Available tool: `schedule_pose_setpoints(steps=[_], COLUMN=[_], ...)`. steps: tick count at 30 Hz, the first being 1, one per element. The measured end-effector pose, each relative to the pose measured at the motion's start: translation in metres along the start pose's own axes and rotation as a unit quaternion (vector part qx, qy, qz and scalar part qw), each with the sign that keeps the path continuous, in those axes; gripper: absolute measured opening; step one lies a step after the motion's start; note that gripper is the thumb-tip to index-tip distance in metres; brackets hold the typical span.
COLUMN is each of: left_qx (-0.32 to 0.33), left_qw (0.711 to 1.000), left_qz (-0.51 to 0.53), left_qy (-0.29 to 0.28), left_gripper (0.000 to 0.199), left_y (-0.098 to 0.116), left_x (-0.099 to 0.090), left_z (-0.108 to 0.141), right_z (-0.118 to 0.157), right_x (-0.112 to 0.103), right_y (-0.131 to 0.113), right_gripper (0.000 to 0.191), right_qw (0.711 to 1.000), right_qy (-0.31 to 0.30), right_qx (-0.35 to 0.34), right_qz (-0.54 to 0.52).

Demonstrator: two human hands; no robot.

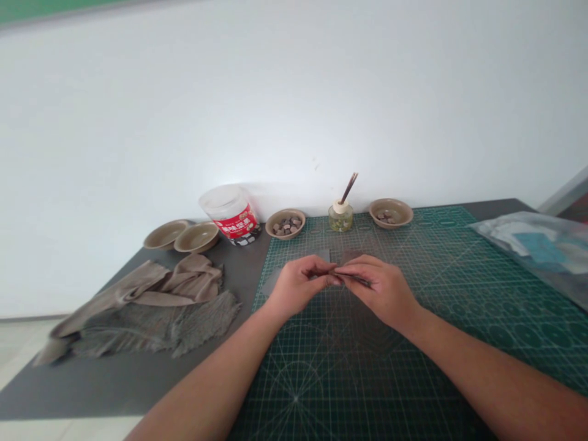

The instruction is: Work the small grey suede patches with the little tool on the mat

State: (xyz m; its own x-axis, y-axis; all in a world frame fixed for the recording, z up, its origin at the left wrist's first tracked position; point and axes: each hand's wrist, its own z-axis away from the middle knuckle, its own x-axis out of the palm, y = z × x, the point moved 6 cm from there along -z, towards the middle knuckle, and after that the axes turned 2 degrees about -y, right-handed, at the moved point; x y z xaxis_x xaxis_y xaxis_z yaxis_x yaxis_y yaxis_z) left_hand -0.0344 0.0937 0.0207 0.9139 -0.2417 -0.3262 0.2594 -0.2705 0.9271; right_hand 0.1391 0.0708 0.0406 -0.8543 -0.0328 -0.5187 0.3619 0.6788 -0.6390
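- Left hand (pixel 301 285) and right hand (pixel 379 293): fingers (pixel 327 280) closed, pinching a thin dark strip (pixel 356 279) between them.
- Strip sits above a green cutting mat (pixel 463 361) on the counter (pixel 114 392).
- Grey sheet pieces (pixel 272 282) lie beneath the hands.
- Beyond: tan bowl of brown pieces (pixel 287 234), small glass bottle (pixel 340 219).
- Left of mat: grey cloth (pixel 151 318).

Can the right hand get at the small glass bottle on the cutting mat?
Probably yes: only flat grey sheets lie between the right hand and the small glass bottle; nothing tall blocks it.
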Motion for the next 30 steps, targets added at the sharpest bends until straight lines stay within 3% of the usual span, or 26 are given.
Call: schedule_pose_setpoints(steps=[9, 20, 30], left_qx=[-0.008, -0.009, -0.007], left_qw=[0.999, 0.998, 1.0], left_qz=[0.035, 0.053, 0.027], left_qy=[0.007, 0.019, 0.0], left_gripper=[0.023, 0.026, 0.026], left_y=[-0.003, -0.006, -0.005], left_x=[0.001, 0.001, 0.003], left_z=[0.0, -0.001, 0.0], right_z=[0.0, 0.0, -0.002], right_x=[-0.001, 0.013, 0.006], right_y=[-0.001, 0.008, 0.001], right_gripper=[0.018, 0.008, 0.011], right_qw=[1.0, 0.999, 1.0], right_qy=[0.006, -0.012, -0.008], right_qx=[-0.005, 0.029, 0.008], right_qz=[0.013, 0.029, 0.022])
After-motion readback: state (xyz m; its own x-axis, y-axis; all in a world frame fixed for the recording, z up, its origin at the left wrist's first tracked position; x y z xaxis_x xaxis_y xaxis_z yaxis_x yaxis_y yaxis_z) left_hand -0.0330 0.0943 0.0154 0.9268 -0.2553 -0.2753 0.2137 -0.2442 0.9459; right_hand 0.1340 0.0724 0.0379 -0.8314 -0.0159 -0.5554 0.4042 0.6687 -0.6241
